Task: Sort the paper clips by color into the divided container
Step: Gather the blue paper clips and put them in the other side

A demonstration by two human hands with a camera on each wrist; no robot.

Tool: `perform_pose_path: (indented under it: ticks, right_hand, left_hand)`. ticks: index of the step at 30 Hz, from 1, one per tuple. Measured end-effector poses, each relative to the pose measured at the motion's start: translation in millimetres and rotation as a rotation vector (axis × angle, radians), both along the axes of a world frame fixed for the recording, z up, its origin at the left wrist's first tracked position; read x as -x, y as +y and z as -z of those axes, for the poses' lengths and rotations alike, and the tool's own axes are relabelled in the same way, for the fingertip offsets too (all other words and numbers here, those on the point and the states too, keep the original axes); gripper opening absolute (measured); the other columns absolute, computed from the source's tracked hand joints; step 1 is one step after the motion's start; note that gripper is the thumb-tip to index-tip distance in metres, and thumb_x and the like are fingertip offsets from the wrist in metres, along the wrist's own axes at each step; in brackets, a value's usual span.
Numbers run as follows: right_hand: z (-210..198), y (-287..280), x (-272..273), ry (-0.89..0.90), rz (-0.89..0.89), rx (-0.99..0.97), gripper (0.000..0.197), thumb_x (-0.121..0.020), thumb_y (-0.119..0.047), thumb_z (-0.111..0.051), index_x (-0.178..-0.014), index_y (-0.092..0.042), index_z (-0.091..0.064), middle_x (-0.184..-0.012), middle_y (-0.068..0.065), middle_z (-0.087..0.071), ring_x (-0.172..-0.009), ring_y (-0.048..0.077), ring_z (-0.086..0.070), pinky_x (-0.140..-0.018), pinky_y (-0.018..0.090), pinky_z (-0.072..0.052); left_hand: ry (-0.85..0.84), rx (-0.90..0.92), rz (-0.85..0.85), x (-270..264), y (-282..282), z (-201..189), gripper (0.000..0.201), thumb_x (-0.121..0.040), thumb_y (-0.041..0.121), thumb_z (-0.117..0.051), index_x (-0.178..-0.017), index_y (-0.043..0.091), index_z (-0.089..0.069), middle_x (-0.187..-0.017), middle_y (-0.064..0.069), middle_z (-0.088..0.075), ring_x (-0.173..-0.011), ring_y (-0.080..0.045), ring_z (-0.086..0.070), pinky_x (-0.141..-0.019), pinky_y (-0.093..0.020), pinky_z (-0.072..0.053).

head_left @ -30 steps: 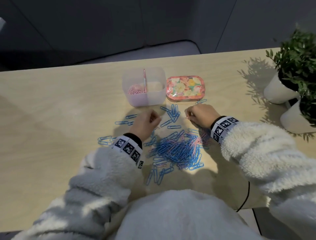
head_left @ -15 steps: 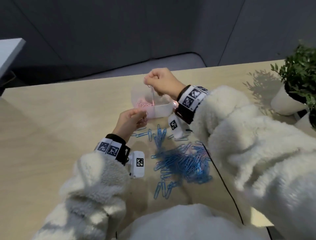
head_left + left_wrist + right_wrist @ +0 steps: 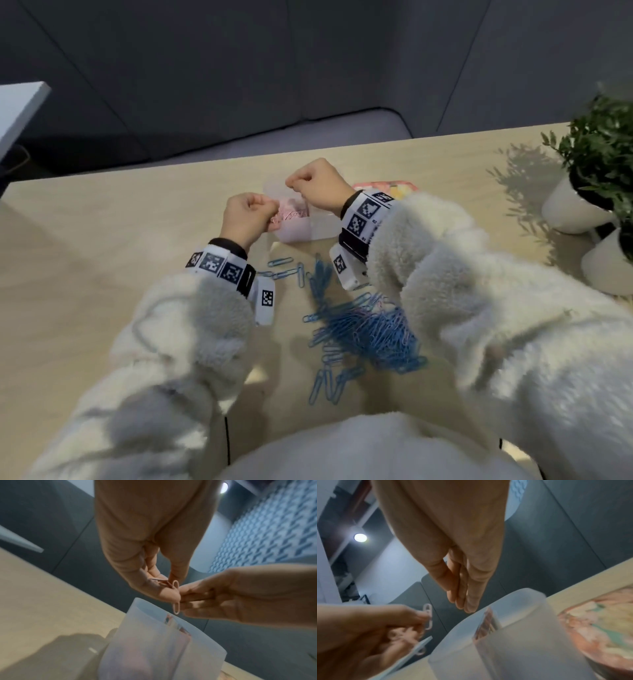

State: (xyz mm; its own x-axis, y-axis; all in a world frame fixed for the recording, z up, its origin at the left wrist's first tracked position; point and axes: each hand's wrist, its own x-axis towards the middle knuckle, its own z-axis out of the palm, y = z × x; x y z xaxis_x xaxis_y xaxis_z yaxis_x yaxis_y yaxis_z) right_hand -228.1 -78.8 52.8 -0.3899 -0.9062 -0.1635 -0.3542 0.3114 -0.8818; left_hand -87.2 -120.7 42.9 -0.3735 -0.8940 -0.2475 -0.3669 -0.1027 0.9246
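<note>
A translucent divided container (image 3: 322, 224) stands at the table's middle, with pink paper clips (image 3: 291, 215) in its left compartment. My left hand (image 3: 272, 210) hovers at its left rim and pinches several pink paper clips (image 3: 176, 597), also seen as pink clips (image 3: 427, 616) from the right wrist. My right hand (image 3: 291, 181) is over the container's far side, fingertips pressed together, and no clip shows between the fingertips (image 3: 465, 605). A pile of blue paper clips (image 3: 373, 329) lies on the table nearer me. The container (image 3: 513, 615) has a thin divider (image 3: 486, 623).
A floral tin (image 3: 404, 187) sits right of the container, partly behind my right wrist. Two white pots (image 3: 568, 209) with green plants (image 3: 599, 154) stand at the table's right edge. Loose blue clips (image 3: 281, 263) lie left of the pile. Beyond the table's far edge is a grey sofa.
Both hands rose from the clip pile to the container. Half a second ago my right hand dangled a pink clip over it; none shows now. My left hand moved up to the left rim.
</note>
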Motion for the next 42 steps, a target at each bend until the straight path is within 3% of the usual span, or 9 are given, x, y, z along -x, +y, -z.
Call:
perform_pose_path:
  ticks: [5,10,14,17,21,24,30,36,42]
  right_hand:
    - [-2.5,75.9,23.2,-0.155,0.149,0.11,0.023,-0.086,0.003,-0.048,-0.097,0.01,-0.067,-0.09,0.016,-0.067,-0.066,0.001,-0.059,-0.067,0.014,-0.048]
    - [19.8,174.9,69.9,-0.12,0.275,0.052,0.024,-0.09,0.009,-0.043,-0.1,0.007,-0.064,-0.086,0.019,-0.064,-0.05,-0.002,-0.057,-0.059,0.011,-0.05]
    - [47.8,238.8,97.0,0.077,0.343,-0.147,0.027,-0.089,0.006,-0.045,-0.078,-0.01,-0.064,-0.074,0.005,-0.062,-0.045,-0.009,-0.054,-0.048,0.004,-0.04]
    - [64.5,263.4,90.9,0.209,0.264,-0.293,0.032,-0.085,0.002,-0.055,-0.067,-0.024,-0.06,-0.062,-0.011,-0.058,-0.049,-0.012,-0.052,-0.053,0.003,-0.037]
    - [76.7,260.6,73.2,0.311,0.265,-0.351,0.014,-0.083,-0.009,-0.059,-0.078,-0.018,-0.069,-0.073,0.004,-0.066,-0.071,0.019,-0.059,-0.067,0.024,-0.042]
    - [82.3,247.1,66.4,0.333,0.27,-0.352,0.011,-0.079,-0.012,-0.061,-0.079,-0.02,-0.068,-0.086,0.005,-0.071,-0.084,0.025,-0.063,-0.078,0.033,-0.05]
    - [87.7,231.8,63.2,0.294,0.31,-0.455,0.012,-0.076,-0.017,-0.066,-0.068,-0.022,-0.059,-0.084,0.006,-0.07,-0.085,0.028,-0.064,-0.076,0.035,-0.051]
    - [87.1,256.4,83.6,0.226,0.461,-0.459,0.019,-0.076,-0.015,-0.061,-0.058,-0.02,-0.055,-0.068,0.006,-0.065,-0.077,0.031,-0.065,-0.074,0.035,-0.053]
    - [84.2,241.9,74.9,0.187,0.346,-0.355,0.01,-0.074,-0.015,-0.069,-0.08,-0.02,-0.064,-0.085,0.008,-0.067,-0.087,0.03,-0.064,-0.083,0.039,-0.052]
  left_hand:
    - [-0.229,0.214,0.057,29.3,-24.6,0.5,0.017,-0.078,0.009,-0.061,-0.063,0.017,-0.059,-0.067,-0.006,-0.064,-0.068,-0.025,-0.065,-0.077,-0.039,-0.058]
    - [-0.475,0.4,0.235,36.3,-20.3,11.4,0.02,-0.081,0.011,-0.059,-0.097,0.005,-0.068,-0.104,-0.017,-0.069,-0.099,-0.032,-0.063,-0.091,-0.034,-0.048]
    - [-0.357,0.616,0.263,27.8,6.9,9.7,0.026,-0.081,0.009,-0.053,-0.104,0.005,-0.066,-0.115,-0.016,-0.065,-0.109,-0.032,-0.057,-0.095,-0.034,-0.042]
    - [-0.289,0.753,0.473,26.0,55.7,19.3,0.018,-0.083,0.007,-0.052,-0.093,0.009,-0.067,-0.1,-0.011,-0.066,-0.097,-0.03,-0.057,-0.087,-0.035,-0.041]
    - [-0.361,0.724,1.049,33.3,122.8,49.6,0.028,-0.084,0.029,-0.046,-0.098,0.016,-0.067,-0.103,-0.007,-0.066,-0.096,-0.03,-0.058,-0.087,-0.043,-0.047]
    - [-0.371,0.795,1.192,43.9,154.1,68.7,0.034,-0.084,0.032,-0.043,-0.104,0.016,-0.065,-0.112,-0.008,-0.066,-0.1,-0.032,-0.061,-0.088,-0.041,-0.05]
    - [-0.479,0.791,1.28,40.9,160.3,76.1,0.042,-0.078,0.036,-0.032,-0.093,0.017,-0.065,-0.106,-0.008,-0.062,-0.097,-0.031,-0.059,-0.081,-0.043,-0.05]
    - [-0.526,0.801,1.171,29.8,146.8,75.9,0.017,-0.088,0.03,-0.055,-0.095,0.018,-0.063,-0.112,-0.003,-0.056,-0.109,-0.025,-0.048,-0.09,-0.037,-0.037]
    - [-0.54,0.804,1.178,67.3,158.8,70.5,0.027,-0.091,0.028,-0.048,-0.112,0.015,-0.059,-0.117,-0.005,-0.055,-0.108,-0.028,-0.049,-0.088,-0.038,-0.037]
